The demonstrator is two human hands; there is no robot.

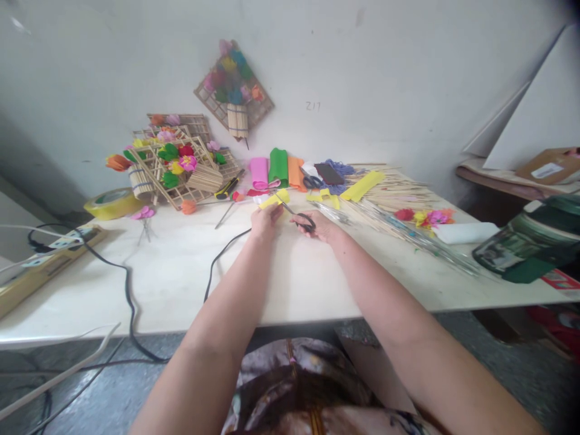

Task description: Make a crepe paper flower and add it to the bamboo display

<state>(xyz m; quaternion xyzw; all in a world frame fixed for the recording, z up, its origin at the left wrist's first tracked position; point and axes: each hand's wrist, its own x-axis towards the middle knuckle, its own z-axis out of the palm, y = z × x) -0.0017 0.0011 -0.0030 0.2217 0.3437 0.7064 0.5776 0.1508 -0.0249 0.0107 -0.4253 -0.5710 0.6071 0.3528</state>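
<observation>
My left hand [267,221] is closed on a small strip of yellow crepe paper [274,200] just above the white table. In my right hand [321,227] is a pair of scissors [304,223], with the fingers wrapped around the black handles. The blades point up and left and meet the edge of the yellow paper. Other yellow pieces [324,196] lie beyond my right hand, along with a longer yellow strip [363,186]. Rolls of pink [260,173], green [278,168] and orange crepe paper [296,174] stand against the wall.
Bamboo frames with paper flowers [176,158] pile up at the left, near a tape roll [112,203] and a power strip [49,260]. A black cable [212,266] crosses the table. Thin sticks [399,192], wires [408,232] and a green bottle [528,241] occupy the right.
</observation>
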